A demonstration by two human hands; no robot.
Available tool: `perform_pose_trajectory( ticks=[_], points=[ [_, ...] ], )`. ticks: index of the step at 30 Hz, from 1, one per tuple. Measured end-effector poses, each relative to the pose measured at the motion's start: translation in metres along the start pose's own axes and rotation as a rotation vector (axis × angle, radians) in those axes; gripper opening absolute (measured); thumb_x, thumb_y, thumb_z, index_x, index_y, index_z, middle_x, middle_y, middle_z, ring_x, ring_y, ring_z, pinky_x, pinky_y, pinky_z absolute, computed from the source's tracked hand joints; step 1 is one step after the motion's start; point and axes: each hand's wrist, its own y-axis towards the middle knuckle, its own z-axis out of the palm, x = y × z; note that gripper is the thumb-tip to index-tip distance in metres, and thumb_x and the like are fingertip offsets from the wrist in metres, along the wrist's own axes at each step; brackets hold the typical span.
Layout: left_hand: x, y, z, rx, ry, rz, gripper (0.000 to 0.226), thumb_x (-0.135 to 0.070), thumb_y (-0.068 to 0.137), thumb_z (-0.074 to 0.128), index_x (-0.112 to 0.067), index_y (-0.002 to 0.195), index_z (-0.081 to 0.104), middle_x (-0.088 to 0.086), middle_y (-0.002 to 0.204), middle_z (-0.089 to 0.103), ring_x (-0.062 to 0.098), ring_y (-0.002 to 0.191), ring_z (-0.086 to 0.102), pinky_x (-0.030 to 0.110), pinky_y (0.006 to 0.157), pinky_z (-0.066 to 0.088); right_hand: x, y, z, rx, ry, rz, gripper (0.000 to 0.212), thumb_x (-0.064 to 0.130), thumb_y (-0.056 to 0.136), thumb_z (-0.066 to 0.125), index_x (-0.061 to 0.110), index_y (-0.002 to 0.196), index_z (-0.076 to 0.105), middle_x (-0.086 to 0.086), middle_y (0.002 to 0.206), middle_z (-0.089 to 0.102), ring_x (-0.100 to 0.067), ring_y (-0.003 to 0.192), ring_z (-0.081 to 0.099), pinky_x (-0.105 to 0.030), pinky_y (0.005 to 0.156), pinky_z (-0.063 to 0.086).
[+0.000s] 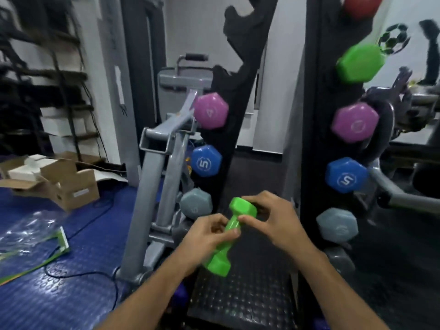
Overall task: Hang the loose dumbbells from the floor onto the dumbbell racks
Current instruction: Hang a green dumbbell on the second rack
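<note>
Head view: both hands hold a green dumbbell (229,236) tilted between the two racks; left hand (204,236) wraps its handle, right hand (271,220) pinches the upper head. Beyond, the left rack (240,96) and right rack (319,96) carry coloured dumbbells.

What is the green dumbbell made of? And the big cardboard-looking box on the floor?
The green dumbbell, held in both hands, looks coated in smooth, slightly glossy vinyl or rubber: even colour, soft shine. What lies under the coating cannot be seen. The box looks like plain brown cardboard: matte, with bent open flaps.
</note>
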Motion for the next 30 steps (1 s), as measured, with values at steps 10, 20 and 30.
perform_pose_trajectory(
  ticks=[10,20,30],
  points=[
    [-0.163,0.0,-0.059,-0.243,0.017,0.164,0.009,-0.007,0.084,0.082,-0.003,0.085,0.074,-0.008,0.062,0.067,0.002,0.055,0.057,0.014,0.053,0.043,0.078,0.11,-0.046,-0.276,0.439,0.155,0.023,0.032,0.096,0.068,0.014,0.108,0.076,-0.004,0.096,0.077,-0.016,0.09,0.072,-0.032,0.082,0.062],
    [-0.287,0.047,-0.121,-0.448,-0.074,0.026,0.031,-0.01,0.079,0.086,0.011,0.097,0.071,0.017,0.083,0.069,0.023,0.061,0.066,0.037,0.061,0.06,0.091,0.175,-0.046,-0.265,0.156,0.252,0.067,0.043,0.092,0.067,0.019,0.151,0.045,0.005,0.128,0.061,-0.021,0.116,0.064,-0.044,0.102,0.053],
    [-0.337,0.147,-0.126,-0.367,-0.022,-0.205,0.026,-0.011,0.093,0.074,-0.007,0.111,0.055,0.012,0.082,0.062,0.025,0.054,0.066,0.038,0.048,0.061,0.071,0.183,-0.034,-0.306,0.031,0.187,0.073,0.063,0.087,0.051,0.024,0.148,0.049,0.003,0.121,0.064,-0.016,0.113,0.063,-0.044,0.096,0.055]
  ],
)
